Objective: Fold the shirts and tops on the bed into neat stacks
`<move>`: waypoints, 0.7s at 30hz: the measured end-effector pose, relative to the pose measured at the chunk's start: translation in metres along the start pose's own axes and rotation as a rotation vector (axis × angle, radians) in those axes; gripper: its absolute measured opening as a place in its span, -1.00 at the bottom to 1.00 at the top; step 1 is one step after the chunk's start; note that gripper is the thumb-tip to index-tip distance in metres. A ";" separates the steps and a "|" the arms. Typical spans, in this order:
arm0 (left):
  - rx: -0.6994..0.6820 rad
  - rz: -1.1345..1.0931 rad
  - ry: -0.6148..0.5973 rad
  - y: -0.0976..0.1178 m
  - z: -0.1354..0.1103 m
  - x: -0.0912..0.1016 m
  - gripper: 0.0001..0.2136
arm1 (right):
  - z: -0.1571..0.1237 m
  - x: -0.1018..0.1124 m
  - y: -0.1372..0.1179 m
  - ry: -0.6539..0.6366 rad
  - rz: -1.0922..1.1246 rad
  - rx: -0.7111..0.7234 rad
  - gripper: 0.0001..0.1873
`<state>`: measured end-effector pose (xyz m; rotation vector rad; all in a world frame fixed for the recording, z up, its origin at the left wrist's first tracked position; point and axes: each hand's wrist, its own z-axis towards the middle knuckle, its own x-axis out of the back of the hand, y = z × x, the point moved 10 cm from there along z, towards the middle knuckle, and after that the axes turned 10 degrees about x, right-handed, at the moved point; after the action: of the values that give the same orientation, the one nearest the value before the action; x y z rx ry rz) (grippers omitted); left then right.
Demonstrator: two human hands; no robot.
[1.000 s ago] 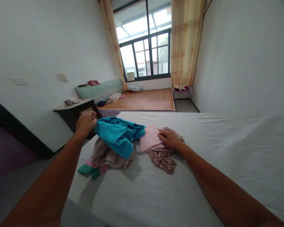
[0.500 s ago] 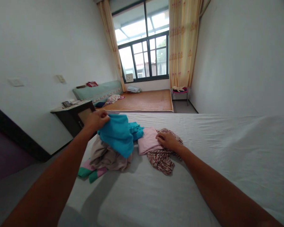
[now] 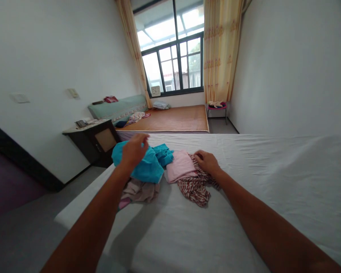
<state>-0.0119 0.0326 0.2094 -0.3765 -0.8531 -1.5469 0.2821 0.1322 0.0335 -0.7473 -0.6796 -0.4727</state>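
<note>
My left hand is above a bright blue garment, its fingers loosely bent and apart with no cloth between them. The blue garment lies crumpled over a greyish-brown garment. A bit of pink and green cloth peeks out below, partly hidden by my left forearm. In the middle sits a folded pink garment, lying against a brown-and-white patterned garment. My right hand is on the patterned garment's upper edge, fingers curled closed on the cloth beside the pink one.
The clothes lie on a white-sheeted bed. Beyond it is another bed with a brown mat, a dark cabinet to the left, and a stool under the curtain. A clock stands at the window.
My left hand has let go of the blue garment's corner and moved right; the garment has dropped onto the pile. My right hand has shifted slightly from the pink garment's edge onto the patterned one.
</note>
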 end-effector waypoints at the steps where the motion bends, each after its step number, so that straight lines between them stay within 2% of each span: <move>1: -0.091 0.024 -0.164 0.024 -0.015 -0.031 -0.68 | -0.001 0.001 0.005 0.006 -0.013 -0.026 -0.77; 2: -0.197 0.056 -0.347 0.049 -0.035 -0.064 -0.71 | -0.002 0.002 0.009 0.003 -0.023 -0.036 -0.78; 3: -0.266 0.091 -0.472 0.068 -0.054 -0.092 -0.75 | -0.002 0.001 0.011 -0.003 -0.027 -0.033 -0.78; 5: -0.339 0.192 -0.616 0.092 -0.088 -0.137 -0.77 | -0.003 -0.001 0.012 -0.027 -0.022 -0.004 -0.79; 7: -0.346 0.311 -0.723 0.099 -0.111 -0.172 -0.75 | -0.003 -0.005 0.011 -0.051 -0.018 0.022 -0.79; 9: -0.315 0.393 -0.781 0.095 -0.123 -0.193 -0.74 | -0.003 -0.007 0.011 -0.064 -0.018 0.036 -0.80; 12: -0.286 0.419 -0.795 0.088 -0.123 -0.204 -0.73 | -0.002 -0.007 0.009 -0.065 -0.025 0.055 -0.81; 21: -0.257 0.385 -0.839 0.083 -0.110 -0.209 -0.72 | -0.003 -0.009 0.014 -0.070 -0.010 0.054 -0.81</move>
<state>0.1308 0.1075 0.0185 -1.3567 -1.1237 -1.1151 0.2852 0.1406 0.0192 -0.7127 -0.7591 -0.4368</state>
